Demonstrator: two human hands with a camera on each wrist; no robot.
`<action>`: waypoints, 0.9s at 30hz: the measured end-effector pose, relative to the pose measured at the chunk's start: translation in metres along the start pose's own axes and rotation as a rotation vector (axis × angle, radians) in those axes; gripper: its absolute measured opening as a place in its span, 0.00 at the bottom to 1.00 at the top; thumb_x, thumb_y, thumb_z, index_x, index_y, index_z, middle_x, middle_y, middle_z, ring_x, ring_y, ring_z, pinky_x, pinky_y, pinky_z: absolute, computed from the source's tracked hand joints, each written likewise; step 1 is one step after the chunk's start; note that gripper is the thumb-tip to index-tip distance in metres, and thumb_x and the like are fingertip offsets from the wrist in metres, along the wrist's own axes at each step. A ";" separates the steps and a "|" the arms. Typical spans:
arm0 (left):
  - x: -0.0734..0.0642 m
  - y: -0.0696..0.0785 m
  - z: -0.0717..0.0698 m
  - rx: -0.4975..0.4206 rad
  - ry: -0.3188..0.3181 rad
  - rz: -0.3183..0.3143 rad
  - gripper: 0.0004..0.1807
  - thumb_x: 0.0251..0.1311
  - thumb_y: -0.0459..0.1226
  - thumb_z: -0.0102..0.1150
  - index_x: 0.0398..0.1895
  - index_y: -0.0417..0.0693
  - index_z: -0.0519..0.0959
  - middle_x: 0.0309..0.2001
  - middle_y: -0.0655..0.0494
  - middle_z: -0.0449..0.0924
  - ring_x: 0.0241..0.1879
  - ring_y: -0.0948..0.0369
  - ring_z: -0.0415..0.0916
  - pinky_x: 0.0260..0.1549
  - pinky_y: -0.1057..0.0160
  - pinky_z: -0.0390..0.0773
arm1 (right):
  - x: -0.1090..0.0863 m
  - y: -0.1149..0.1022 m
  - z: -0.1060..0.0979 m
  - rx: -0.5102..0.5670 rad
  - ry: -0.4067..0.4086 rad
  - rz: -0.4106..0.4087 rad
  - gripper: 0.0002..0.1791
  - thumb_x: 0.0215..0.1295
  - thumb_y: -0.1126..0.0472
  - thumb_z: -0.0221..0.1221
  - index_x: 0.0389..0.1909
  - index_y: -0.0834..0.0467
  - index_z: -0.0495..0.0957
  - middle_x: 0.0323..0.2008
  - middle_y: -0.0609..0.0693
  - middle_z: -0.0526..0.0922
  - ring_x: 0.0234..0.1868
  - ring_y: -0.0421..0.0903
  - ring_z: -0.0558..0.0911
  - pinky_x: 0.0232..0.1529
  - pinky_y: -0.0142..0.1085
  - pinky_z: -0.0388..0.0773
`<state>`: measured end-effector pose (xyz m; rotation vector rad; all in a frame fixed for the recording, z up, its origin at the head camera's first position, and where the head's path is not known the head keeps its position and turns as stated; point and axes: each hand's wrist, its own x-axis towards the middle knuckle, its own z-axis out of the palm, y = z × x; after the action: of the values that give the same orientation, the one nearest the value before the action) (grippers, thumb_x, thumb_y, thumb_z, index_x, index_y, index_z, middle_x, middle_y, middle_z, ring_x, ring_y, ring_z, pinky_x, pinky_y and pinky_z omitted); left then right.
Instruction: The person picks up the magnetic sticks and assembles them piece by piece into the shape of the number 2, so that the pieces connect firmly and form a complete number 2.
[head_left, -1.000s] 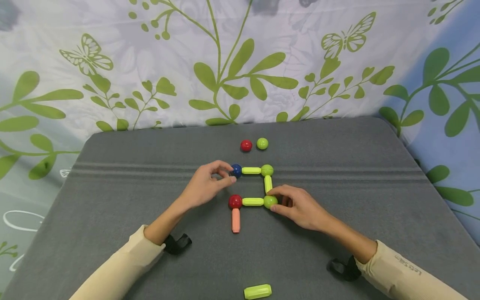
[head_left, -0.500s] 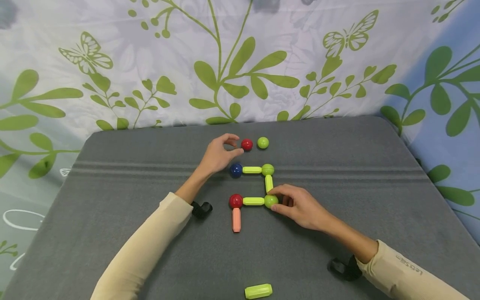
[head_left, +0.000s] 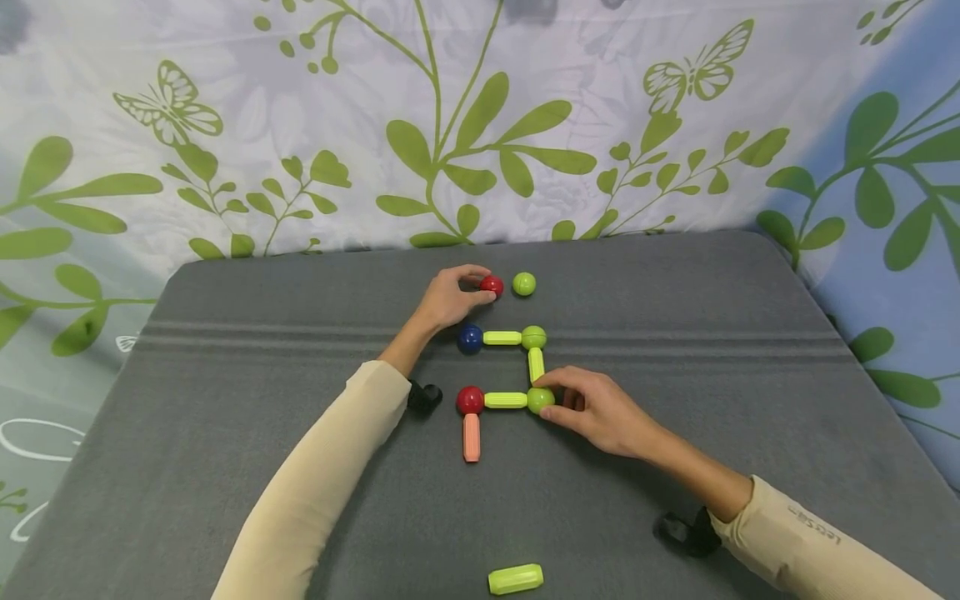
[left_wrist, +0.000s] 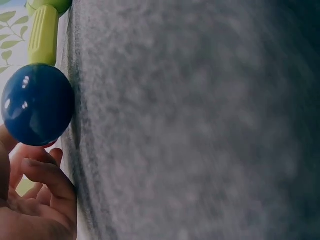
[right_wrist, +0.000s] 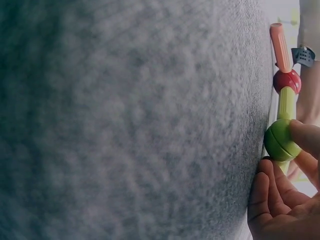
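Note:
At the far side of the table, my left hand (head_left: 447,298) has its thumb and fingers around a loose red ball (head_left: 492,286). A green ball (head_left: 524,284) lies just right of it. My right hand (head_left: 600,411) pinches the green corner ball (head_left: 540,401) of a joined shape. That ball connects by a yellow-green rod (head_left: 506,401) to a red ball (head_left: 470,400) with a pink rod (head_left: 471,438). Another rod (head_left: 536,365) runs up to a green ball (head_left: 533,337), then a rod (head_left: 502,337) leads to a blue ball (head_left: 470,338). In the left wrist view, the blue ball (left_wrist: 38,105) hides most of the held one.
One loose yellow-green rod (head_left: 515,579) lies near the front of the grey table (head_left: 600,533). Behind the far edge hangs a leaf-patterned cloth (head_left: 300,125). Black straps (head_left: 686,535) sit at both wrists.
My left hand has left the blue ball, moved away from me to the loose red ball and closed its fingers around it. The right hand stays on the green corner ball.

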<state>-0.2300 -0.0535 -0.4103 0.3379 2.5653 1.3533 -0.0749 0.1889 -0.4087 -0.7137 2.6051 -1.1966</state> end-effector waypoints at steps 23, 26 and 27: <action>0.001 -0.002 0.004 -0.069 0.020 -0.056 0.20 0.64 0.40 0.66 0.58 0.46 0.76 0.51 0.48 0.78 0.31 0.55 0.78 0.27 0.62 0.74 | -0.001 0.000 0.000 -0.002 0.009 0.000 0.17 0.65 0.61 0.66 0.54 0.54 0.80 0.40 0.43 0.80 0.31 0.39 0.75 0.30 0.34 0.74; -0.001 -0.002 0.004 -0.057 0.027 -0.042 0.20 0.65 0.40 0.65 0.57 0.46 0.77 0.50 0.48 0.79 0.29 0.56 0.77 0.28 0.63 0.75 | -0.001 0.000 0.001 0.000 0.009 -0.001 0.17 0.65 0.61 0.66 0.54 0.54 0.80 0.40 0.42 0.80 0.30 0.39 0.75 0.30 0.34 0.74; -0.002 -0.002 0.004 -0.056 0.029 -0.037 0.20 0.65 0.41 0.65 0.57 0.46 0.77 0.50 0.48 0.79 0.28 0.57 0.77 0.28 0.63 0.75 | -0.001 0.000 0.001 0.000 0.009 -0.001 0.17 0.65 0.61 0.66 0.54 0.54 0.80 0.40 0.43 0.80 0.30 0.39 0.75 0.30 0.34 0.74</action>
<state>-0.2271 -0.0516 -0.4142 0.2616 2.5381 1.4240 -0.0739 0.1891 -0.4097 -0.7114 2.6123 -1.2037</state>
